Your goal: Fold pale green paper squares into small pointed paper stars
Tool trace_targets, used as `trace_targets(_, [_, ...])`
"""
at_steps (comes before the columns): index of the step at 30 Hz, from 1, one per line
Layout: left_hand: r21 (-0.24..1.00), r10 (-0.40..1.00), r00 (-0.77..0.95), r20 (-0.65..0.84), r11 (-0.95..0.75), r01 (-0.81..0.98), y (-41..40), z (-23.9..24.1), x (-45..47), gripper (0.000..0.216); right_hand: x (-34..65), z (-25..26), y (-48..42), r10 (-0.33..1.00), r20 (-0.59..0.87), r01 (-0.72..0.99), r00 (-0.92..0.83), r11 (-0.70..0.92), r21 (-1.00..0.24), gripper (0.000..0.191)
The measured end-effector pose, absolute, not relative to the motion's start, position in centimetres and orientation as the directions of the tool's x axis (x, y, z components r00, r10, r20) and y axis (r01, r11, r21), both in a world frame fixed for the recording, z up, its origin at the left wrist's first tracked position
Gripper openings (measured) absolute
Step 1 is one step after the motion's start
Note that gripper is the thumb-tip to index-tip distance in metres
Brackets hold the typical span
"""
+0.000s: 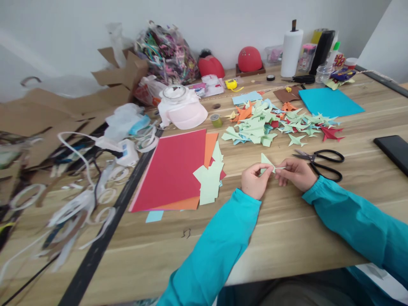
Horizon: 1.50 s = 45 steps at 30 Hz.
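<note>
Between my two hands is a small piece of folded pale green paper (pixel 266 160), held above the table with one pointed corner sticking up. My left hand (pixel 256 180) pinches its left side between thumb and fingers. My right hand (pixel 297 173) pinches the other side, where a thin pale tip shows. The fingers hide the middle of the paper. To the right of my right hand lie black-handled scissors (pixel 314 157). Beyond my hands is a heap of folded paper stars (pixel 259 123) in green, orange, blue and red.
Red paper sheets (pixel 175 170) and pale green scraps (pixel 210 182) lie left of my hands. A blue sheet (pixel 330 102) is at the back right, a black phone (pixel 393 151) at the right edge. Cables and tape rings (pixel 105 195) clutter the left, near cardboard boxes (pixel 73 106).
</note>
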<state>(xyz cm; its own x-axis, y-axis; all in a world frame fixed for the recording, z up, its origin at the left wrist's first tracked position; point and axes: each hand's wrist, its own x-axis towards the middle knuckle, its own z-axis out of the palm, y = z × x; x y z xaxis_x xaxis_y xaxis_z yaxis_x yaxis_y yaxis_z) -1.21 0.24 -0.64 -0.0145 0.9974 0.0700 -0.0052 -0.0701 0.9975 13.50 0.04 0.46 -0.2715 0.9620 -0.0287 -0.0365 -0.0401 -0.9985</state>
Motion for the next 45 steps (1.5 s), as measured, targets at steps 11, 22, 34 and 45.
trace_targets(11, [0.994,0.993,0.080,0.086,-0.091,0.063,0.5,-1.3,-1.4,0.021,13.6,0.5,-0.1,0.969,-0.021,-0.064,-0.247,-0.038,-0.997,0.037])
trace_targets(22, [0.996,0.983,0.168,0.066,-0.075,0.044,0.4,-0.5,-1.4,0.019,13.5,0.8,-0.2,0.972,-0.011,-0.096,-0.236,-0.034,-0.995,0.035])
trace_targets(34, [0.997,0.989,0.141,0.051,-0.059,0.052,0.5,-0.6,-1.3,0.019,13.5,0.9,-0.3,0.974,0.000,-0.060,-0.227,-0.013,-0.998,0.035])
trace_targets(45, [0.997,0.992,0.121,0.037,-0.046,0.068,0.2,-0.1,-1.3,0.017,13.5,0.9,-0.2,0.974,-0.014,-0.058,-0.228,-0.028,-0.998,0.036])
